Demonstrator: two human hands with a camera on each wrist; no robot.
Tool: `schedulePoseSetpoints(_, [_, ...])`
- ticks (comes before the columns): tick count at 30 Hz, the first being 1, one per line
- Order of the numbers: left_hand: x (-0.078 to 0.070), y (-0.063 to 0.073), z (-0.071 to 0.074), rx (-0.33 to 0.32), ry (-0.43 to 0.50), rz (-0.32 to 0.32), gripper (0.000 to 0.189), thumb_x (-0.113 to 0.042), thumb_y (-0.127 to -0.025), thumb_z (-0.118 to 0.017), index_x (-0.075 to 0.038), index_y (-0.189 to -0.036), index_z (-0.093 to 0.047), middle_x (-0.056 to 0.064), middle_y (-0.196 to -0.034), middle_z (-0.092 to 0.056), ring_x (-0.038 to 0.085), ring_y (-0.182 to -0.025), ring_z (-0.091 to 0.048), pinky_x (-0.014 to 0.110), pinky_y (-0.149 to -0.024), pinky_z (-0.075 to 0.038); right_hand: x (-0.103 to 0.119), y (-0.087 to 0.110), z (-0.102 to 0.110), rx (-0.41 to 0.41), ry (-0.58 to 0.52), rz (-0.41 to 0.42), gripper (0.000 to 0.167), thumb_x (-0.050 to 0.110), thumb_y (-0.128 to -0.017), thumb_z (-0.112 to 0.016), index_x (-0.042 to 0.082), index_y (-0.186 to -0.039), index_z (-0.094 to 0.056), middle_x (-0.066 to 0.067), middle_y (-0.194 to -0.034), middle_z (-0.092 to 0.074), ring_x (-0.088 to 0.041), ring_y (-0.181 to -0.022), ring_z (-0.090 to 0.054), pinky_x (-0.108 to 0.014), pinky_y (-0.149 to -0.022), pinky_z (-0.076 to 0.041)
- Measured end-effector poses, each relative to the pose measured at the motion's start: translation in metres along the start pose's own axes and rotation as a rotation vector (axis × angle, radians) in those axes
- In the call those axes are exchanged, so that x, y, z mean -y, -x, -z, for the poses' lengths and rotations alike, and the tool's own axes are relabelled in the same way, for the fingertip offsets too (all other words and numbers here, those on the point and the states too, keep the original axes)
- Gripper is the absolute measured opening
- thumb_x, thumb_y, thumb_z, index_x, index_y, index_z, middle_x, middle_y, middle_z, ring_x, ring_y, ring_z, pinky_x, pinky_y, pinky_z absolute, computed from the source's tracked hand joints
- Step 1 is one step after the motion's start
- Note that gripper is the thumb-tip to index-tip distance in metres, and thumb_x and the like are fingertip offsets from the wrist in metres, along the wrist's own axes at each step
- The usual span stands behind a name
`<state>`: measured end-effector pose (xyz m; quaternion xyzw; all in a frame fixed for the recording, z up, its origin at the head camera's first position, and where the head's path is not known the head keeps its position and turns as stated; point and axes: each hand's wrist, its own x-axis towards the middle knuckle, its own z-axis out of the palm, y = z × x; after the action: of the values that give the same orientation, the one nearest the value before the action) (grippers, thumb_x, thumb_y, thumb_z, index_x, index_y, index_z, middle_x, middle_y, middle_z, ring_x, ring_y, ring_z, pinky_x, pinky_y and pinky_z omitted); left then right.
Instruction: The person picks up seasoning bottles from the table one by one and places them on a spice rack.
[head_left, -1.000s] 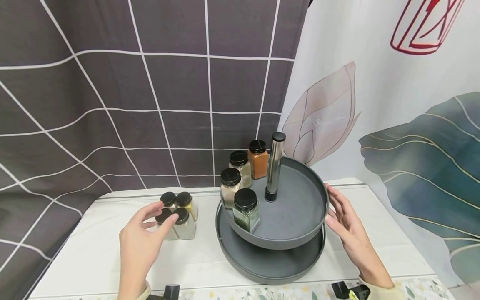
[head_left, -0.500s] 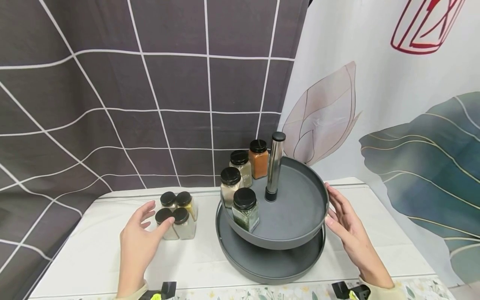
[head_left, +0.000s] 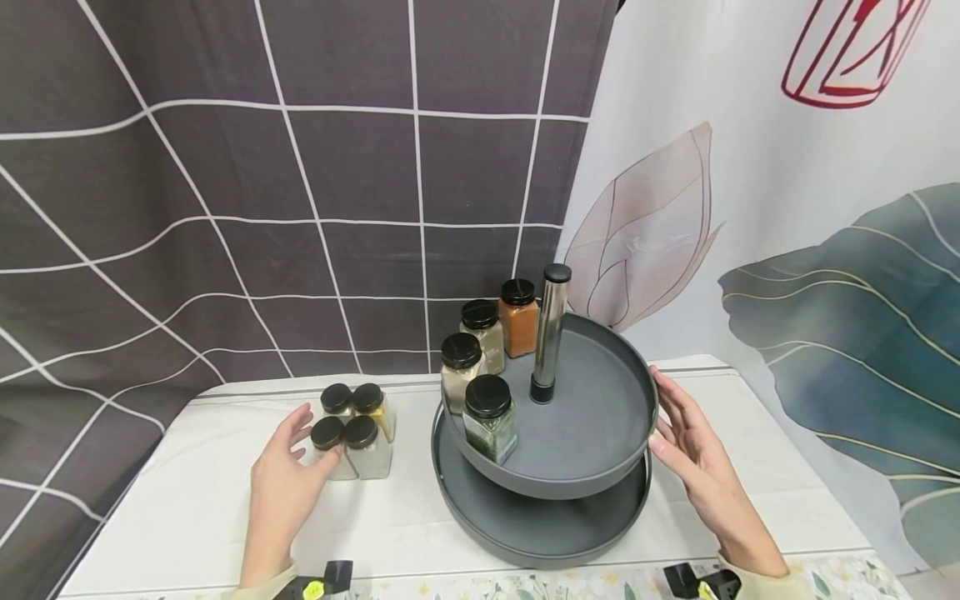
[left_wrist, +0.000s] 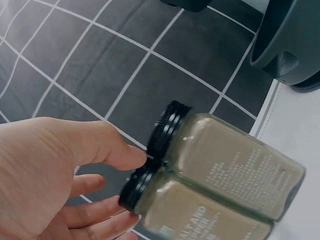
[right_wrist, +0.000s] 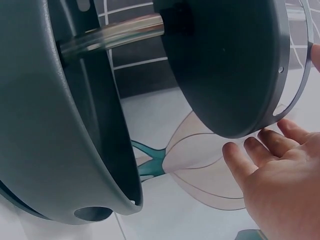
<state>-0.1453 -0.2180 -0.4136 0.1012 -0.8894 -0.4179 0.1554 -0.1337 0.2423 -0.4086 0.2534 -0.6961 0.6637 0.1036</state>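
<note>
In the head view, my left hand (head_left: 288, 492) is at a front-left spice jar (head_left: 327, 435) with a black lid, one of several jars clustered on the white cloth. In the left wrist view, its thumb is at the black lids and loosely bent fingers are beside the nearer jar (left_wrist: 200, 210). My right hand (head_left: 701, 471) rests its fingertips against the outer rim of the grey upper tray (head_left: 600, 417) of a two-tier turntable. An orange spice jar (head_left: 519, 329), a green herb jar (head_left: 491, 433) and two pale spice jars (head_left: 461, 383) stand on that tray.
A metal post (head_left: 551, 342) with a black cap rises from the upper tray. Below it, the lower tray (head_left: 540, 537) sits on the white cloth (head_left: 195, 475). Behind hang a dark grid-patterned curtain (head_left: 345, 167) and a white leaf-printed curtain (head_left: 757, 167).
My left hand has lowered and shifted slightly right, its thumb moving down from the front jar's lid. The upper tray's jars have turned slightly clockwise. My right hand stays at the rim.
</note>
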Motion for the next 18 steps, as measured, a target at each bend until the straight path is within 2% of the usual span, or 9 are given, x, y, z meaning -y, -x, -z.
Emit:
schedulePoseSetpoints(10, [0.011, -0.003, -0.005, 0.044, -0.008, 0.021, 0.075, -0.01, -0.084, -0.074, 0.005, -0.149, -0.039, 0.031, -0.144, -0.048, 0.047, -0.13, -0.049, 0.057, -0.102, -0.047, -0.002, 0.001, 0.001, -0.006, 0.004, -0.03, 0.069, -0.017, -0.096, -0.041, -0.002, -0.158, -0.014, -0.016, -0.167, -0.012, -0.014, -0.153, -0.015, -0.016, -0.116, -0.025])
schedulePoseSetpoints(18, [0.016, -0.004, -0.007, 0.118, -0.01, 0.068, 0.077, -0.012, -0.087, -0.07, 0.006, -0.152, -0.033, 0.032, -0.145, -0.046, 0.047, -0.134, -0.045, 0.055, -0.106, -0.045, -0.001, 0.001, 0.001, -0.017, 0.008, -0.046, 0.071, -0.018, -0.095, -0.041, -0.001, -0.159, -0.014, -0.017, -0.167, -0.011, -0.014, -0.153, -0.015, -0.016, -0.116, -0.025])
